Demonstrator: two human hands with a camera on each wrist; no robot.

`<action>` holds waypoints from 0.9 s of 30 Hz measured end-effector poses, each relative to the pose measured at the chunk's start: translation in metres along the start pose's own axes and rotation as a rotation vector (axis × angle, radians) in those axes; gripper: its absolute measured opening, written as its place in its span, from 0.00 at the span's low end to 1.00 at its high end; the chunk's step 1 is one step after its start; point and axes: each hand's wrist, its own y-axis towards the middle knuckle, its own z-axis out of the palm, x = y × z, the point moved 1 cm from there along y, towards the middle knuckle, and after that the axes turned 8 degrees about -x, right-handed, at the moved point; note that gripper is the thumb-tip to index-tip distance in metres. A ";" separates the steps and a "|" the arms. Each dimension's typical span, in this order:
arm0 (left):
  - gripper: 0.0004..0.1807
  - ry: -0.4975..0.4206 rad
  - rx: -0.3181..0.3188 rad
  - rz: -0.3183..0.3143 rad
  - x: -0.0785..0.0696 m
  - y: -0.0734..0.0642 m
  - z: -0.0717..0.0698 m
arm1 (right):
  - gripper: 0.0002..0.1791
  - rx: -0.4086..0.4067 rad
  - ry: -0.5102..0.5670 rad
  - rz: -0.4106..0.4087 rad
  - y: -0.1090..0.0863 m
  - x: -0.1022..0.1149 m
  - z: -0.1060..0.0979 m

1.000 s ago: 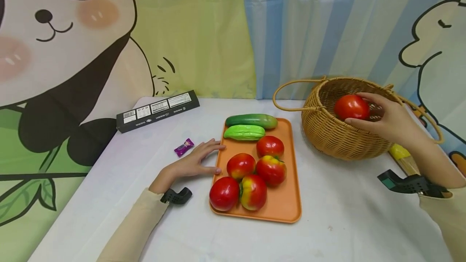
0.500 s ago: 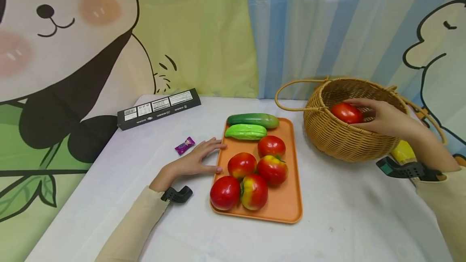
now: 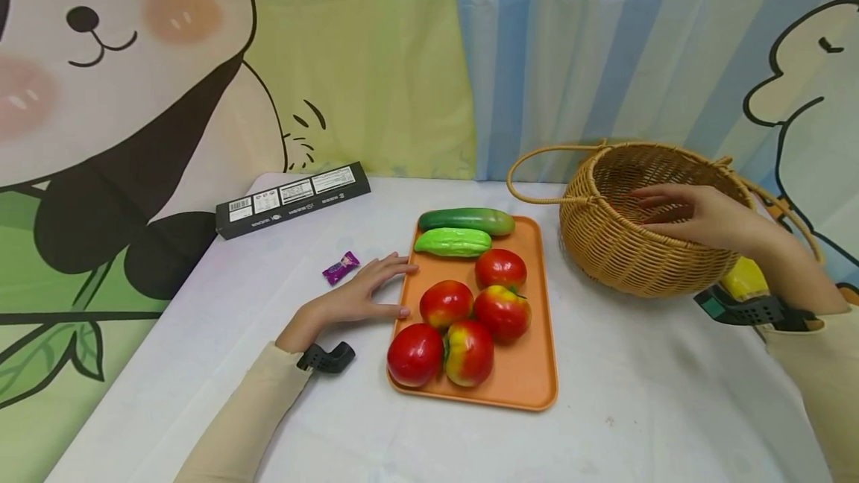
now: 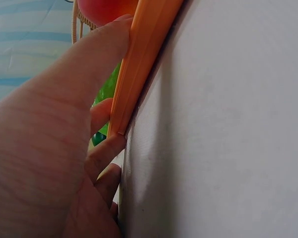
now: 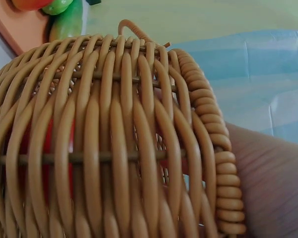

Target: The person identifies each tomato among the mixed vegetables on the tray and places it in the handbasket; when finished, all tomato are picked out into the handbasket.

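My left hand (image 3: pixel 352 300) rests with spread fingers against the left edge of an orange tray (image 3: pixel 526 386). In the left wrist view, its thumb and fingers touch the tray's side. Several round red fruits, some patched with yellow, lie on the tray, including a plain red tomato (image 3: pixel 414 355) at the front left. Behind them lie a dark green cucumber (image 3: pixel 466 221) and a lighter green ribbed vegetable (image 3: pixel 452 242). My right hand (image 3: pixel 714 218) reaches over the rim of a wicker basket (image 3: pixel 637 263), its fingers extended inside. Red shows through the weave in the right wrist view; the tomato is mostly hidden.
A long black box (image 3: pixel 291 200) lies at the table's back left. A purple wrapped candy (image 3: pixel 341 267) sits left of the tray. Something yellow (image 3: pixel 743 279) stands behind the right wrist, partly covered. The basket's loop handle (image 3: pixel 530 174) sticks out leftward.
My right hand lowered the red tomato into the basket and let go of it; the tomato dropped almost out of sight below the rim. My left hand stays at the tray's edge.
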 end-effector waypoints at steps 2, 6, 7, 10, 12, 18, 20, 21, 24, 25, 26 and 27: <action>0.41 -0.002 0.002 0.000 0.000 0.001 0.000 | 0.31 -0.008 0.006 0.008 -0.002 0.001 0.000; 0.41 0.000 0.004 0.002 0.001 0.002 0.000 | 0.30 -0.031 0.011 0.027 -0.005 0.005 -0.001; 0.41 0.000 0.004 0.004 0.001 0.002 0.000 | 0.30 -0.037 0.011 0.034 -0.006 0.006 -0.002; 0.41 0.003 0.003 0.001 0.001 0.002 0.000 | 0.29 -0.053 0.018 0.040 -0.007 0.007 -0.002; 0.41 0.002 0.001 0.007 0.000 0.001 0.000 | 0.29 -0.058 0.029 0.037 -0.009 0.006 -0.002; 0.41 0.002 -0.002 0.013 -0.001 0.000 0.000 | 0.26 -0.119 0.071 -0.002 -0.014 0.006 0.001; 0.41 0.001 -0.001 0.009 -0.001 0.000 0.001 | 0.25 -0.141 0.097 -0.028 -0.017 0.006 0.002; 0.41 0.001 -0.001 0.009 0.000 0.000 0.001 | 0.25 -0.154 0.112 -0.046 -0.017 0.006 0.003; 0.41 0.000 -0.001 0.006 0.001 0.000 0.001 | 0.26 -0.189 0.146 -0.084 -0.019 0.007 0.006; 0.41 0.000 -0.001 0.004 0.001 0.000 0.000 | 0.26 -0.198 0.152 -0.090 -0.019 0.007 0.007; 0.41 0.001 0.001 0.002 0.001 0.000 0.000 | 0.26 -0.206 0.158 -0.092 -0.020 0.008 0.008; 0.41 0.002 0.002 0.000 0.001 0.001 0.000 | 0.26 -0.215 0.162 -0.092 -0.020 0.008 0.009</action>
